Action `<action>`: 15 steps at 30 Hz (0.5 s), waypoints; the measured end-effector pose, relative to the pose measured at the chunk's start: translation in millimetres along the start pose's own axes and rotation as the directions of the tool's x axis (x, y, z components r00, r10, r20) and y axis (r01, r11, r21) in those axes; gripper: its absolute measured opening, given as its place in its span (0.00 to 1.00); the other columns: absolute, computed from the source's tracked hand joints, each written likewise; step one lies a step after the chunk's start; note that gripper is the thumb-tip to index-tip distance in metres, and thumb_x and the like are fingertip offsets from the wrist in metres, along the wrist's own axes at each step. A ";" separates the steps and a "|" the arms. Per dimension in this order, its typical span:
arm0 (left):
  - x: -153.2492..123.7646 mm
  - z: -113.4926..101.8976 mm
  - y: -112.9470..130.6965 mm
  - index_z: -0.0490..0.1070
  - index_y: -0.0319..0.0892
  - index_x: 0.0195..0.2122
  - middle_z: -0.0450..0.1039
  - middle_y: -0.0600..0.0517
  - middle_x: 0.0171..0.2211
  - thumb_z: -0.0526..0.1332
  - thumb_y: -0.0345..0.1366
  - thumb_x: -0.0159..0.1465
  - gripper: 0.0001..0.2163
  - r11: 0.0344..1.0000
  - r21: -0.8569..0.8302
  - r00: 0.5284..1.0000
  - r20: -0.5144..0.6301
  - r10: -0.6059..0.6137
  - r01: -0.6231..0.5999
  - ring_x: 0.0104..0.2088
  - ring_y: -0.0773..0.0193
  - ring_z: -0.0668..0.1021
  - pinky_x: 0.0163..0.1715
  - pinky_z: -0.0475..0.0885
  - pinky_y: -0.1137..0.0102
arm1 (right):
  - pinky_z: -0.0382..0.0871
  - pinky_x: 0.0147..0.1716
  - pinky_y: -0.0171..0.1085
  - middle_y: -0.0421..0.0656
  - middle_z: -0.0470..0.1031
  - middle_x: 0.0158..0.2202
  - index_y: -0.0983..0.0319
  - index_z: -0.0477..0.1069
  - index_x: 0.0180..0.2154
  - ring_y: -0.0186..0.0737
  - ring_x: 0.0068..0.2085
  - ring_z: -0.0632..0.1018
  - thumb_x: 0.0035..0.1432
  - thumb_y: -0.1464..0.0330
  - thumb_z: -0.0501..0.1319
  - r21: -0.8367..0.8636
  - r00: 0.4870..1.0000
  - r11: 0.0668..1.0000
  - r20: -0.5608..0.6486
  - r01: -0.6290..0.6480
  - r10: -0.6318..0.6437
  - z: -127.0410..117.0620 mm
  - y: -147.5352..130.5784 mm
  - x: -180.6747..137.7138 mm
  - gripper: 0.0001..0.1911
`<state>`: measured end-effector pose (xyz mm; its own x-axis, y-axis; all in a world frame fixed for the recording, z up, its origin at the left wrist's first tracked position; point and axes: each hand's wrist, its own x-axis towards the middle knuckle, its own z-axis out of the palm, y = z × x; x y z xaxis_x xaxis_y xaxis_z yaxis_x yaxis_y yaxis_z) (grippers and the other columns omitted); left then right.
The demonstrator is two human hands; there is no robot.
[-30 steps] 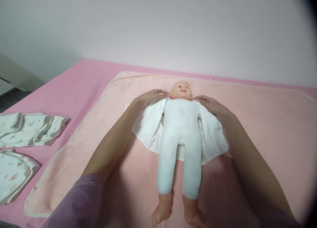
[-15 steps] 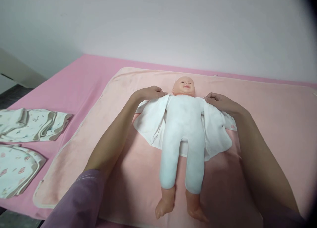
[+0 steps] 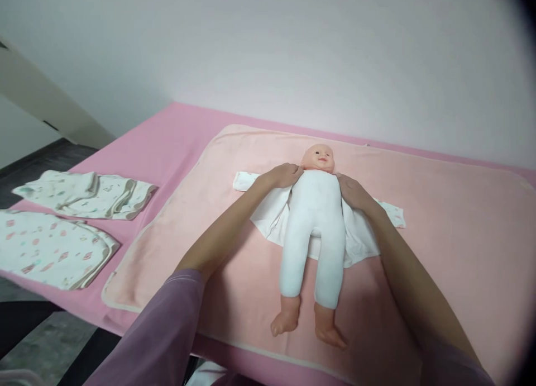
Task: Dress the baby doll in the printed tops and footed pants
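Note:
A baby doll (image 3: 313, 229) with a white cloth body lies face up on a peach blanket (image 3: 452, 224). Under it is spread an open white garment (image 3: 272, 213), its sleeves stretched out to both sides. My left hand (image 3: 283, 175) rests at the doll's left shoulder, fingers curled on the garment's edge. At the other shoulder my right hand (image 3: 352, 189) lies on the doll's upper side, fingers pressed against doll and cloth. Both forearms reach in from below.
The blanket lies on a pink mattress (image 3: 159, 146) against a white wall. Two folded patterned baby garments (image 3: 90, 193) (image 3: 50, 249) lie at the left. The mattress's near edge and dark floor (image 3: 54, 341) show at lower left.
Both hands have moved inward from the garment's spread shoulders to the doll's own shoulders. The sleeves now lie stretched out flat. The camera has pulled back and shifted right.

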<state>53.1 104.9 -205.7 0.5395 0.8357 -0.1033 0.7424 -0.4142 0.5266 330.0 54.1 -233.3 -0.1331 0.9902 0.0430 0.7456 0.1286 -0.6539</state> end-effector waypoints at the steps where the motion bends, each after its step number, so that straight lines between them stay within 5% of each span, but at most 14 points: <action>1: -2.9 3.2 3.3 0.78 0.37 0.54 0.77 0.35 0.60 0.38 0.46 0.79 0.29 0.996 0.084 0.999 -0.046 0.011 -0.007 0.61 0.45 0.76 0.62 0.67 0.55 | 0.68 0.62 0.55 0.54 0.82 0.52 0.58 0.76 0.46 0.54 0.55 0.79 0.78 0.47 0.39 -0.031 1.000 0.999 -0.027 0.015 -0.015 1.8 -1.7 0.3 0.33; 5: -44.3 3.1 15.1 0.68 0.34 0.68 0.68 0.32 0.67 0.44 0.46 0.79 0.28 0.950 0.310 0.953 -0.297 0.057 0.040 0.67 0.40 0.69 0.68 0.59 0.46 | 0.57 0.69 0.63 0.61 0.73 0.62 0.64 0.73 0.57 0.59 0.65 0.70 0.78 0.52 0.41 -0.143 0.958 0.989 -0.276 0.037 -0.076 3.7 -26.7 -29.4 0.31; 8: -116.2 -15.9 8.8 0.52 0.38 0.78 0.60 0.34 0.73 0.50 0.52 0.76 0.35 0.951 0.293 0.934 -0.358 0.015 0.097 0.71 0.38 0.64 0.68 0.59 0.45 | 0.51 0.74 0.62 0.57 0.63 0.73 0.62 0.62 0.70 0.56 0.74 0.61 0.78 0.55 0.43 -0.128 0.877 0.982 -0.445 0.136 -0.180 4.5 -59.1 -107.7 0.29; 10: -178.8 -34.3 -7.8 0.52 0.45 0.78 0.61 0.39 0.73 0.51 0.56 0.75 0.35 0.954 0.254 0.925 -0.376 -0.054 0.159 0.70 0.39 0.64 0.68 0.60 0.46 | 0.57 0.72 0.58 0.51 0.64 0.73 0.54 0.59 0.73 0.52 0.74 0.64 0.79 0.57 0.46 -0.017 0.922 0.978 -0.329 0.210 -0.204 6.7 -77.7 -180.9 0.27; 12: -245.5 -48.8 -32.8 0.56 0.46 0.76 0.63 0.40 0.72 0.52 0.58 0.74 0.34 0.936 0.214 0.879 -0.448 -0.160 0.279 0.70 0.39 0.65 0.68 0.59 0.47 | 0.68 0.66 0.55 0.52 0.70 0.67 0.54 0.62 0.71 0.52 0.68 0.71 0.78 0.61 0.50 0.097 0.922 0.919 -0.118 0.381 -0.369 13.2 -89.3 -255.1 0.24; 13: -278.2 -52.2 -46.7 0.60 0.44 0.73 0.65 0.40 0.70 0.53 0.58 0.73 0.33 0.909 0.178 0.831 -0.498 -0.248 0.377 0.68 0.39 0.66 0.68 0.59 0.48 | 0.71 0.63 0.53 0.52 0.72 0.65 0.56 0.63 0.70 0.52 0.66 0.73 0.78 0.63 0.52 0.146 0.877 0.868 0.009 0.474 -0.480 19.0 -92.5 -288.4 0.23; 15: -338.4 -48.6 -73.6 0.63 0.39 0.69 0.67 0.37 0.66 0.55 0.56 0.72 0.31 0.776 0.060 0.634 -0.618 -0.464 0.627 0.64 0.38 0.68 0.63 0.62 0.48 | 0.74 0.60 0.51 0.51 0.76 0.60 0.56 0.67 0.66 0.51 0.61 0.76 0.75 0.67 0.57 0.222 0.771 0.782 0.157 0.582 -0.618 36.6 -96.2 -342.8 0.22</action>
<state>-203.4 -129.9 -168.4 -0.2485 0.9452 0.2118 0.9387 0.1811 0.2932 279.9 -299.7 -212.8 -0.6656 0.6750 0.3184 0.3611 0.6646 -0.6542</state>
